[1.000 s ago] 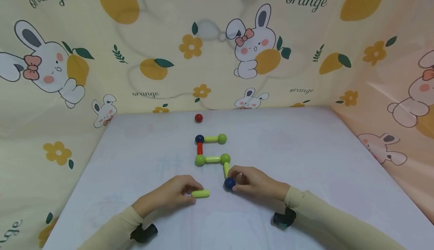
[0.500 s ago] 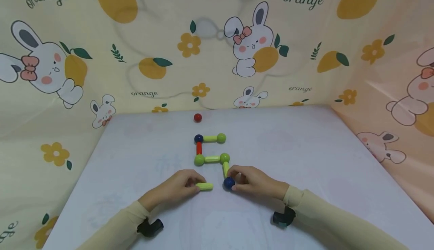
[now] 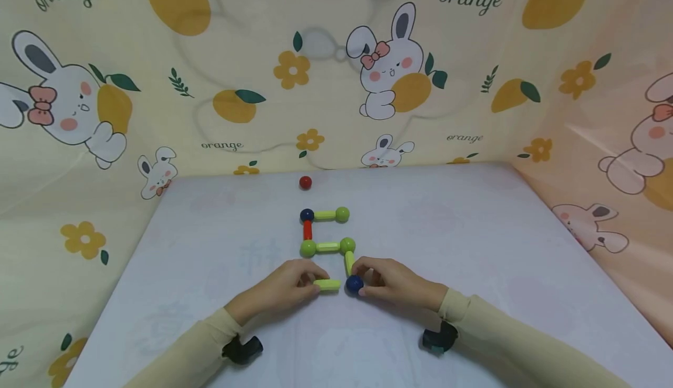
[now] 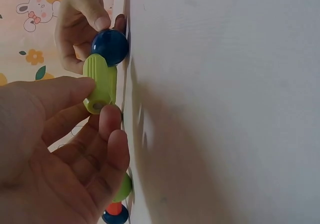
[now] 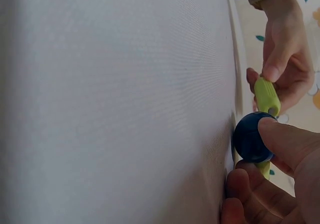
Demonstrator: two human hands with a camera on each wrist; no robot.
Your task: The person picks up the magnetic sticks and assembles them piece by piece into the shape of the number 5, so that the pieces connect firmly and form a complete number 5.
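My left hand [image 3: 286, 287] pinches a loose yellow-green rod [image 3: 328, 285] by one end, its other end pointing at a dark blue ball [image 3: 354, 284]. In the head view a small gap shows between rod and ball. My right hand [image 3: 396, 283] holds that blue ball between thumb and fingers. From the ball a second yellow-green rod [image 3: 349, 263] runs up to a green ball [image 3: 347, 245]. The chain goes on through a rod [image 3: 328, 247], another green ball [image 3: 308, 248], a red rod [image 3: 307, 230], a blue ball [image 3: 307, 215] and a rod ending in a green ball [image 3: 342, 214].
A lone red ball [image 3: 305, 183] lies near the far edge of the white table [image 3: 447, 218]. Printed cloth [image 3: 315, 101] hangs behind and along the sides. Each wrist carries a black camera.
The left hand has moved right and slightly away from the body, bringing its rod close to the blue ball. My right hand has stayed on the ball.
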